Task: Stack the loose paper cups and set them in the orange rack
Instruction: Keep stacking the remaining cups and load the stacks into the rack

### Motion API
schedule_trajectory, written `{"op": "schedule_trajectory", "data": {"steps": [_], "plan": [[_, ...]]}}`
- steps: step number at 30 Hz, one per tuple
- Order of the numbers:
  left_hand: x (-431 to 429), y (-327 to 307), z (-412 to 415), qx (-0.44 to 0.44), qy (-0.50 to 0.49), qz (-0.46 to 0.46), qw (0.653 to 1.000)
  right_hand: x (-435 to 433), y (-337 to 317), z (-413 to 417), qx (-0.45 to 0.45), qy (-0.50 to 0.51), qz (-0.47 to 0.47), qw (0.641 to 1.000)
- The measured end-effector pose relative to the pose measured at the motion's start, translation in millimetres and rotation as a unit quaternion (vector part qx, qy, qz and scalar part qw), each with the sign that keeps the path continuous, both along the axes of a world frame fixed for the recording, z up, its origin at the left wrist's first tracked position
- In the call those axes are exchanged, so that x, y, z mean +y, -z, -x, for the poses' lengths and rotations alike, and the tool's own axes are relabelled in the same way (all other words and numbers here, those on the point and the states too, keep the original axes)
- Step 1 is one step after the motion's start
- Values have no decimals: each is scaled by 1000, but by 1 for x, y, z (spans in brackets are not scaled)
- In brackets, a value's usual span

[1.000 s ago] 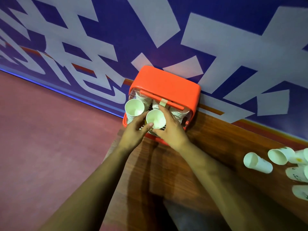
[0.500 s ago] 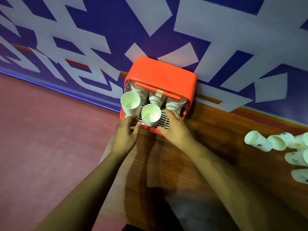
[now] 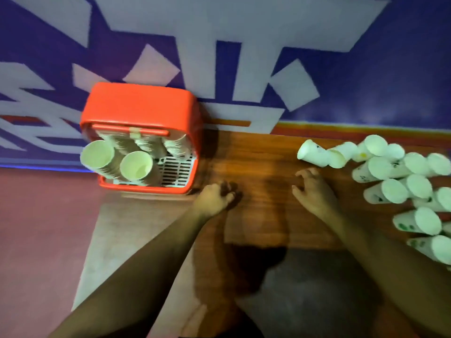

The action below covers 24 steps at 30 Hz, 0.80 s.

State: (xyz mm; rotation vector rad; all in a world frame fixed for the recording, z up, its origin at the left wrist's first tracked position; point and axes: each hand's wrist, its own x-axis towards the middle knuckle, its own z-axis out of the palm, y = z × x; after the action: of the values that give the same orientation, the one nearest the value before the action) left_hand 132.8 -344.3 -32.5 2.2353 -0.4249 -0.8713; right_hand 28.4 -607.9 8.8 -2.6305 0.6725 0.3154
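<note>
Head view: my left grip (image 3: 214, 197) and right grip (image 3: 314, 191) hang empty, loosely curled. Green print on loose cups (image 3: 380, 167) is unreadable.

Both hands are now off the orange rack (image 3: 139, 106). A second ago they were around the front stack of cups (image 3: 136, 165); that stack now stands in the rack with nothing touching it. The left hand (image 3: 212, 198) is now over the wooden table (image 3: 256, 152) just right of the rack, fingers loosely curled and holding nothing. The right hand (image 3: 314, 193) is now farther right, near the pile of loose cups (image 3: 390, 167), fingers spread and bent, touching none. The view has swung right, so more of the pile shows.
</note>
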Motion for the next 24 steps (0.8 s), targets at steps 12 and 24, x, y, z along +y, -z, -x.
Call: {"op": "schedule_trajectory", "data": {"steps": [12,24], "plan": [[-265,22,-27,134,-205,108,964,-190,34,-12,-66,31,85,994],[-337,66,-32,176,-290,128,932,-216,65,-38,-33,-137,201,969]]}}
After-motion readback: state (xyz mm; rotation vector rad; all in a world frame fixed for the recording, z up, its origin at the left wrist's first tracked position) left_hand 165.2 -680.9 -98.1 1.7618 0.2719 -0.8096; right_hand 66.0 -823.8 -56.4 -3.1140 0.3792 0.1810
